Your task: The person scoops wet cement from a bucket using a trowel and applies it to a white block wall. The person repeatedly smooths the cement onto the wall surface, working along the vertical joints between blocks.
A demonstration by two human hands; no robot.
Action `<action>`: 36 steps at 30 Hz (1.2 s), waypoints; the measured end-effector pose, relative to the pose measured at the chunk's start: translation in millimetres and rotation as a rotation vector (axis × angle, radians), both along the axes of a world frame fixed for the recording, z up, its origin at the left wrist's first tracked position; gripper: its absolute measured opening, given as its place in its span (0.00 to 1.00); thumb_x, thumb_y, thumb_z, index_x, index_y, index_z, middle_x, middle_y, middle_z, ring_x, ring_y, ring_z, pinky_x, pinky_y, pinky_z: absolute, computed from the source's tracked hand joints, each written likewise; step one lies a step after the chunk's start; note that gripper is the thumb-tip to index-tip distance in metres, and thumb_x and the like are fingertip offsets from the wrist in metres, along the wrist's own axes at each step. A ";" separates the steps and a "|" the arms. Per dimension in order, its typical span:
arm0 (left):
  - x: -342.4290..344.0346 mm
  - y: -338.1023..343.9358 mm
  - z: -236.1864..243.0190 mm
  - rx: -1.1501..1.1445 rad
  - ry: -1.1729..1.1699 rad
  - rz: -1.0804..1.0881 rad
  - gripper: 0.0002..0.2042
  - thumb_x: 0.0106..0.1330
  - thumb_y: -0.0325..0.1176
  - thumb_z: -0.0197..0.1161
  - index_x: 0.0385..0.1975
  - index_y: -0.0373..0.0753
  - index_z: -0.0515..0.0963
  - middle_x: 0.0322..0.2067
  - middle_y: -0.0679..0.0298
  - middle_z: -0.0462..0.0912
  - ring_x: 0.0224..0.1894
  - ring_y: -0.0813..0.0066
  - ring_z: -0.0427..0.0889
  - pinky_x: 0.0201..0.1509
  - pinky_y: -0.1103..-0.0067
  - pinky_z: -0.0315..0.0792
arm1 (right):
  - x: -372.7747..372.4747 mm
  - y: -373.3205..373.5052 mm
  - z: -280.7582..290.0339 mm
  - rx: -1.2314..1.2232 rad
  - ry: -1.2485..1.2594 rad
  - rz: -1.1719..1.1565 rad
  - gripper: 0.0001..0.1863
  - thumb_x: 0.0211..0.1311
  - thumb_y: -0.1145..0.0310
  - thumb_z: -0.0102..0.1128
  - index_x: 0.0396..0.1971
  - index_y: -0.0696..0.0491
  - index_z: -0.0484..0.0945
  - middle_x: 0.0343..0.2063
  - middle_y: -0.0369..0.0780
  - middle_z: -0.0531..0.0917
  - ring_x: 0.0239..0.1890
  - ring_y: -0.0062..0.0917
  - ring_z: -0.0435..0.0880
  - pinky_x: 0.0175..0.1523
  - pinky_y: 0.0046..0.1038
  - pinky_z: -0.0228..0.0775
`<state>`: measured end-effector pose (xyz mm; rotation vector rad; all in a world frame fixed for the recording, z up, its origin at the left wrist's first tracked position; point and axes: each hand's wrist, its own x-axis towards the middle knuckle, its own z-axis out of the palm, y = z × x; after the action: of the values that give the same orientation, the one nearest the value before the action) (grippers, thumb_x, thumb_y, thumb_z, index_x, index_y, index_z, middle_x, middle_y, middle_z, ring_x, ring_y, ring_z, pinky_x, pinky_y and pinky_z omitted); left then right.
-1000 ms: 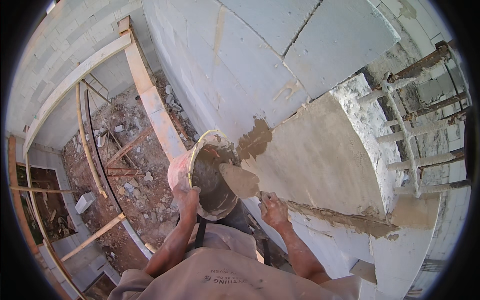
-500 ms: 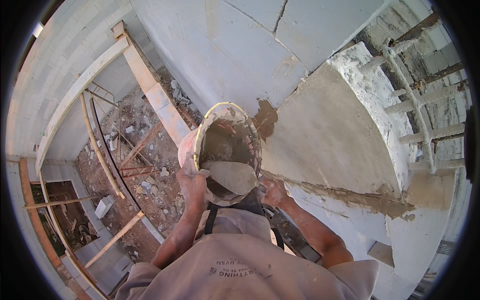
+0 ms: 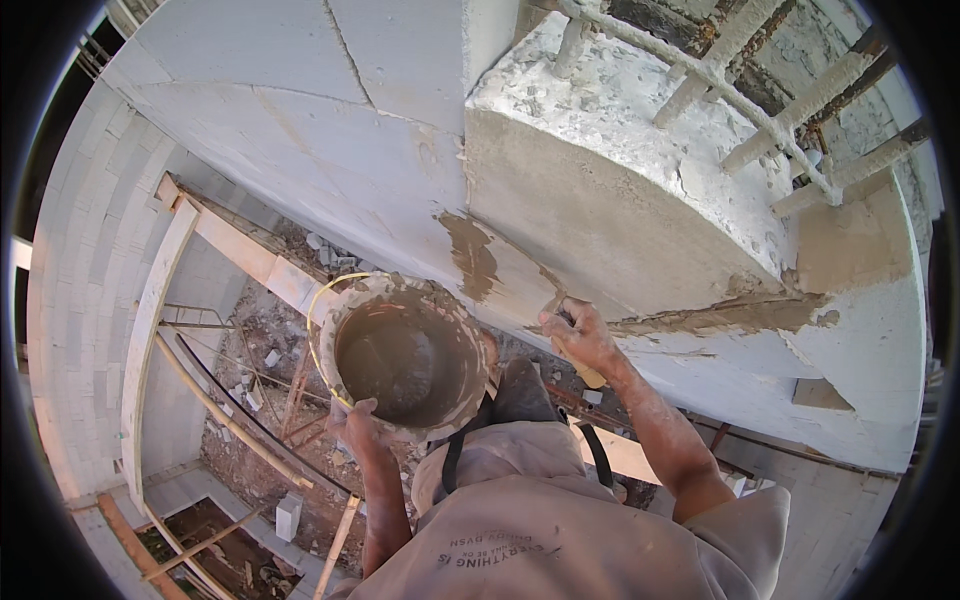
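My left hand [image 3: 362,430] grips the near-left rim of a mortar-crusted bucket [image 3: 468,335] with a yellow edge. Grey-brown wet mortar [image 3: 385,360] lies inside it. To its right, my right hand [image 3: 585,335] is closed around a trowel, whose pale wooden handle [image 3: 588,374] sticks out below the fist. The trowel's blade appears nearly edge-on and is mostly hidden, close to the wall beneath the smooth concrete face [image 3: 570,215]. Fresh mortar [image 3: 725,316] runs in a rough band along that concrete's lower edge, and a wet patch [image 3: 470,255] marks the pale block wall [image 3: 330,150].
Mortar-coated rebar [image 3: 715,85] projects from the concrete at the upper right. Far below on the left is rubble-strewn ground [image 3: 290,380], crossed by wooden boards [image 3: 240,245] and a curved pole [image 3: 225,405]. A plank [image 3: 625,455] lies below my right arm.
The trowel has come out of the bucket and moved right to the wall with my right hand. The bucket now sits further left, with my left hand still on its rim. The view has turned.
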<state>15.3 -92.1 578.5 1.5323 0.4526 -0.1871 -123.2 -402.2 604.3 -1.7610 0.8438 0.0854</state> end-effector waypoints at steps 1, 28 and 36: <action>-1.7 2.5 -5.8 0.015 0.007 0.021 0.18 0.45 0.19 0.55 0.40 0.28 0.78 0.34 0.62 0.80 0.33 0.72 0.78 0.42 0.77 0.71 | -10.9 3.6 -14.1 -0.177 -0.052 0.006 0.18 0.66 0.58 0.62 0.36 0.60 0.78 0.26 0.45 0.83 0.24 0.30 0.83 0.31 0.34 0.76; -1.8 100.9 -147.0 0.300 0.009 -0.069 0.09 0.50 0.27 0.61 0.30 0.29 0.76 0.23 0.59 0.73 0.15 0.71 0.70 0.20 0.76 0.68 | 7.6 24.0 -59.9 -0.517 0.086 0.076 0.24 0.64 0.58 0.56 0.52 0.61 0.73 0.39 0.54 0.84 0.46 0.46 0.84 0.50 0.45 0.76; 4.8 16.5 -96.5 0.185 -0.058 -0.189 0.17 0.45 0.20 0.56 0.38 0.30 0.78 0.31 0.63 0.78 0.29 0.71 0.75 0.33 0.75 0.69 | 63.6 41.3 -81.0 -0.400 -0.475 0.128 0.21 0.63 0.52 0.63 0.38 0.58 0.82 0.23 0.48 0.84 0.26 0.41 0.85 0.35 0.39 0.76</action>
<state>20.1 -75.6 482.0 1.7584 0.2842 -0.2519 -59.6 -360.9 523.3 -2.0878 0.4165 -0.4304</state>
